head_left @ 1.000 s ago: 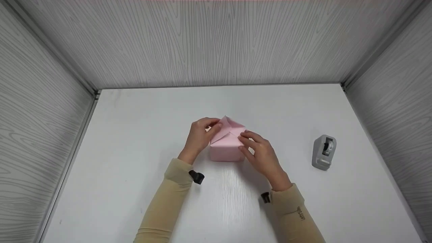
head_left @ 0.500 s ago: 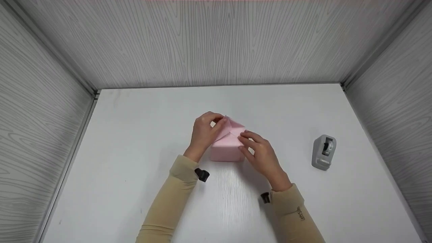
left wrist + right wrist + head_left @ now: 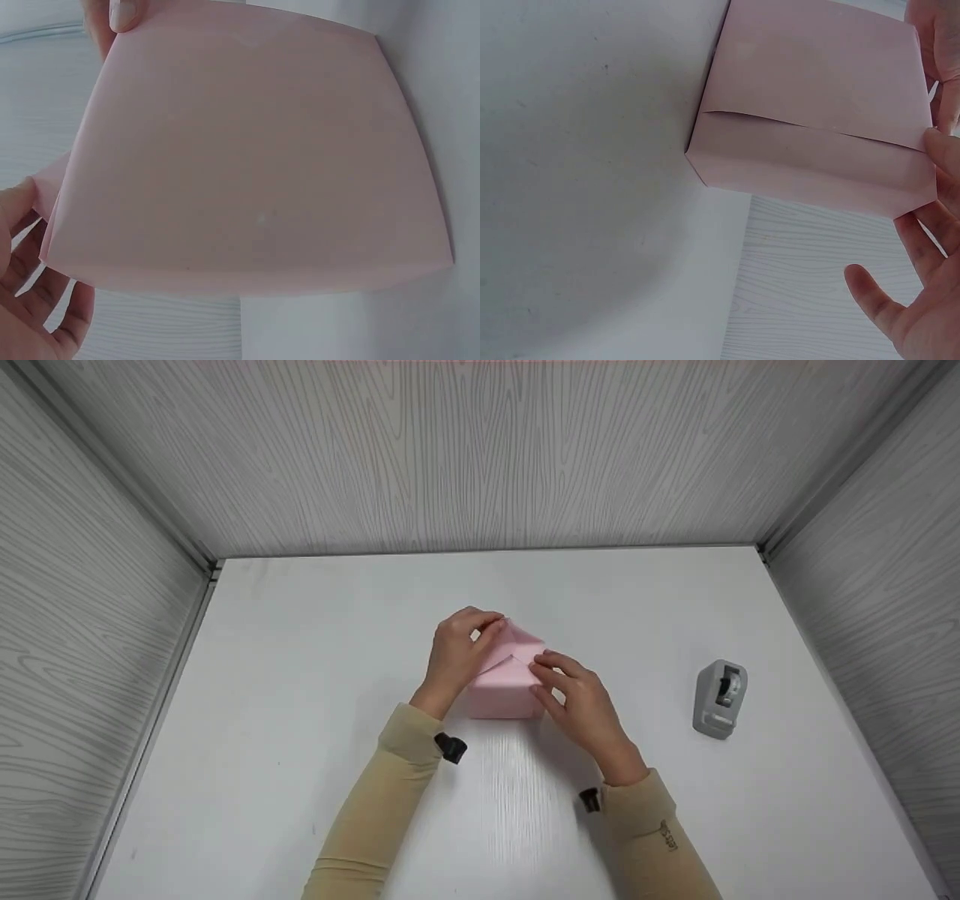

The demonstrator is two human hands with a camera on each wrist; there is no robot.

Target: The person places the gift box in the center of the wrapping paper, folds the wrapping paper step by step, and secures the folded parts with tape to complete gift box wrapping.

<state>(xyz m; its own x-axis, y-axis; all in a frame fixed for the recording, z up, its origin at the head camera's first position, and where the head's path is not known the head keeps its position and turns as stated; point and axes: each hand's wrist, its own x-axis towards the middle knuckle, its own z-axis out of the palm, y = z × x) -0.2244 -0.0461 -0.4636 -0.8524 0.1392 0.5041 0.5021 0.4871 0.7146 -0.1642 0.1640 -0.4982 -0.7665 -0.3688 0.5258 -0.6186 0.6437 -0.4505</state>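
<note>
A pink folded-paper box stands at the middle of the white table in the head view, with its folded flaps raised at the top. My left hand pinches the peak of the left flap between thumb and fingers. At the box's right upper edge, my right hand holds the paper with thumb and fingertips. The box's broad pink side fills most of the left wrist view. A long slit-like paper edge crosses the box in the right wrist view. Fingers hide parts of both flaps.
A grey tape dispenser with a roll in it stands on the right of the white table. Wood-grained panels close in the back and both sides.
My left hand has moved up and right along the flap, from its left edge to the peak. The right hand, box and tape dispenser look unmoved.
</note>
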